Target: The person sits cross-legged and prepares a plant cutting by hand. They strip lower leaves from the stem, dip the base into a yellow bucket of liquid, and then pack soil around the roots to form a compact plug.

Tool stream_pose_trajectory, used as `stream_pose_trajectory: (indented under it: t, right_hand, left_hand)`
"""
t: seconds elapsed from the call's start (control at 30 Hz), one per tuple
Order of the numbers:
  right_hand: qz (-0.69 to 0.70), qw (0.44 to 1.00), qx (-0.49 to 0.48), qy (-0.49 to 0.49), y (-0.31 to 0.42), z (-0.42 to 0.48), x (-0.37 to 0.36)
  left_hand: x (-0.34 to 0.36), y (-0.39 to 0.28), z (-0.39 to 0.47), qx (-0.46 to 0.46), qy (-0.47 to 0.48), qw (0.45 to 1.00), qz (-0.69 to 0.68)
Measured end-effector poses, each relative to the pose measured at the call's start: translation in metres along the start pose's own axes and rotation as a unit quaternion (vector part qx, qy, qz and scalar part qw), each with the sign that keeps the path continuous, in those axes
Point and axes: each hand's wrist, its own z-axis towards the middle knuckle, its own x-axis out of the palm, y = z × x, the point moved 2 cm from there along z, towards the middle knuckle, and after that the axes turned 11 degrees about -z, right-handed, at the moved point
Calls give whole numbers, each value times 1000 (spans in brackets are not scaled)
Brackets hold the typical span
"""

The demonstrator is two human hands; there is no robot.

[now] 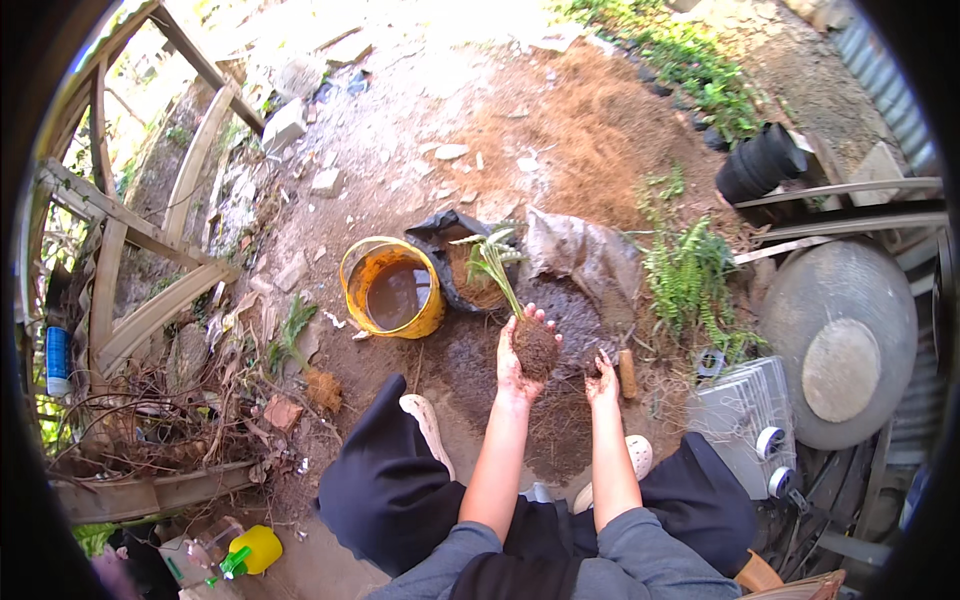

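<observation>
My left hand (pixel 516 367) cradles a soil-covered root ball (pixel 535 351) from below, palm up. From the ball a small plant's pale stems and leaves (pixel 495 266) lean up and to the left. Beside it, my right hand (pixel 603 381) is palm up over dark, wet soil (pixel 559 307), its fingers curled and dirty; whether a pinch of soil lies in them is unclear. Part of the wet soil rests on a crumpled plastic sack (pixel 577 244). Just beyond my left hand stands a black plastic bag (pixel 448 229) with brown fibrous material (pixel 469 274) inside.
Left of the bag stands a yellow bucket (pixel 429 319) of muddy water. A fern (pixel 686 277), a grey case (pixel 739 420) and a large round basin (pixel 840 345) line the right. A yellow spray bottle (pixel 256 549) lies lower left. Coconut-like fibre (pixel 592 142) covers the ground ahead.
</observation>
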Motion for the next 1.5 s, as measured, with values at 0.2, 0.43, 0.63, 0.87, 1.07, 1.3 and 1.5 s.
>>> stream_pose_trajectory:
  t: [0.2,0.43,0.63,0.87,1.07,1.3,1.5]
  right_hand:
    - [195,976,-13,97,85,-75,61]
    - [56,939,-189,281,156,-192,133]
    - [-485,591,-641,68,136,-258,169]
    - [-426,687,-556,194,156,-259,156]
    - [-425,682,-585,111,148,-260,138]
    - [-438,641,-625,76,149,-273,144]
    - [-565,525,-631,88,120,-254,148]
  left_hand:
    - [41,19,-12,-7,33,998,49]
    - [62,36,-23,-2,84,992,89]
    - [59,50,-27,16,141,979,144]
    - [85,50,-57,6,83,985,154]
    - [68,40,-52,10,110,980,163]
    - [53,35,-53,26,79,969,233]
    - [59,43,-69,15,69,976,205]
